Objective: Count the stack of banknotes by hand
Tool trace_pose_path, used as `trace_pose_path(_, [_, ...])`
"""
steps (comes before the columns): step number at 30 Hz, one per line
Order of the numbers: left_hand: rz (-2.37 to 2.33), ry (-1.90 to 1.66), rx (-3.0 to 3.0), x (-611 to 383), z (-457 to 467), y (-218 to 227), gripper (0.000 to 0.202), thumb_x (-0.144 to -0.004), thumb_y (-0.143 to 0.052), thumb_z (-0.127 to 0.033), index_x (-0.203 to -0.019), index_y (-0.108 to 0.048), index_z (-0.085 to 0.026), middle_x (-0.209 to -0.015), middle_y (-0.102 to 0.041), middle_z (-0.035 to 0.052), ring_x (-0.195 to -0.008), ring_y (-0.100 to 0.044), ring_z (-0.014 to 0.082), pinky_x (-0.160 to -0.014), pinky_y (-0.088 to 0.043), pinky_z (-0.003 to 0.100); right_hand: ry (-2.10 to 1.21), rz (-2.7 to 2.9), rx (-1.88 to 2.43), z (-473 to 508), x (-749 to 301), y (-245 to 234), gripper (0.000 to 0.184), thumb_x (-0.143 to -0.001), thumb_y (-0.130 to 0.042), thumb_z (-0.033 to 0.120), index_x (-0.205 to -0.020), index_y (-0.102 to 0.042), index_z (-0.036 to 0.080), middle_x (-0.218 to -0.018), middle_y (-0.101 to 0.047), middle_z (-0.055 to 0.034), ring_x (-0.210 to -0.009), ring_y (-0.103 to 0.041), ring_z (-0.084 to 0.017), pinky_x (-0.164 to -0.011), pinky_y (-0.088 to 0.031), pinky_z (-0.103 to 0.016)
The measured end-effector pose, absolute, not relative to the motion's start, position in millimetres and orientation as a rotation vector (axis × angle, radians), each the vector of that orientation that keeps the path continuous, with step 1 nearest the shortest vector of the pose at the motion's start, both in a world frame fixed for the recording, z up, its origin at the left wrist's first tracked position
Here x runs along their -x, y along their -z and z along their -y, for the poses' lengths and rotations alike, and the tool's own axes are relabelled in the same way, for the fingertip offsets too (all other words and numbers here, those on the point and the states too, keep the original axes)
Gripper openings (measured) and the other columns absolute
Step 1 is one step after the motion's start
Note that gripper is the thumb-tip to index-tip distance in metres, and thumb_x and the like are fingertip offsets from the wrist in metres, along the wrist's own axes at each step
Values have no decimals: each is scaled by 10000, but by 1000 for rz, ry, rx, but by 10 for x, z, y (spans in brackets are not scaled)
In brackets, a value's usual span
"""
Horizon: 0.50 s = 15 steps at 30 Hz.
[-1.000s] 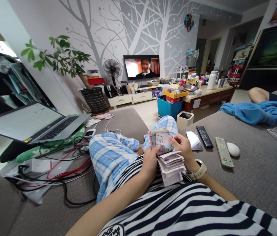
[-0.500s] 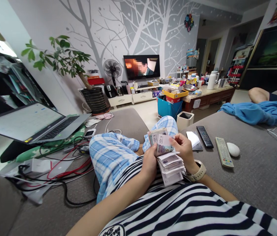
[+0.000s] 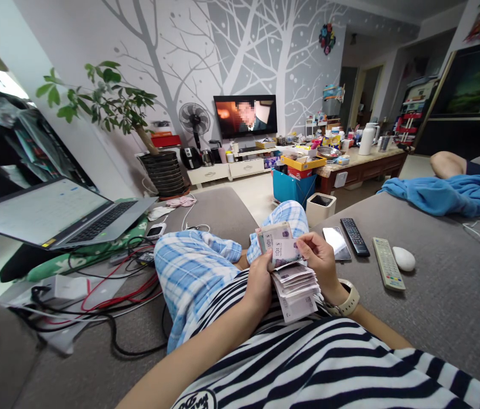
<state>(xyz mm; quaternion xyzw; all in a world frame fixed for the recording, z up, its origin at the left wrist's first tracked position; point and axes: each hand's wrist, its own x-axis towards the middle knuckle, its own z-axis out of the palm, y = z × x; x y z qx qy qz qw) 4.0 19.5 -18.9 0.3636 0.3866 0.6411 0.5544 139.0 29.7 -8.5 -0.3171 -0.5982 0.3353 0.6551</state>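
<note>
My left hand [image 3: 260, 287] grips a thick wad of paper banknotes [image 3: 295, 289] from below, in front of my striped shirt. A few upper notes [image 3: 280, 245] fan away from the wad, held between both hands. The fingertips of my right hand [image 3: 320, 258] press on the right edge of those notes. A beige smartwatch [image 3: 347, 300] sits on my right wrist. The notes' denomination is too small to read.
I sit on a grey sofa [image 3: 435, 318] with a phone [image 3: 337, 243], a black remote [image 3: 354, 237], a white remote [image 3: 388, 263] and a white mouse [image 3: 404, 258] to my right. A laptop [image 3: 52, 213] and tangled cables [image 3: 116, 301] lie to my left.
My right hand has shifted slightly left and inward, and the upper notes have moved with it, now lying flatter over the wad. My left hand stays nearly still.
</note>
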Motion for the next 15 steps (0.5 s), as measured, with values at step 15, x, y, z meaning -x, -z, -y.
trace_pose_path(15, [-890, -1505, -863, -28, -191, 226, 295, -735, -632, -405, -851, -732, -153, -860, -742, 67, -875, -663, 263, -879, -477, 402, -825, 1392, 620, -236, -1427, 68, 368, -928, -475, 404, -640, -546, 187, -581, -492, 6, -544, -426, -126, -533, -343, -266])
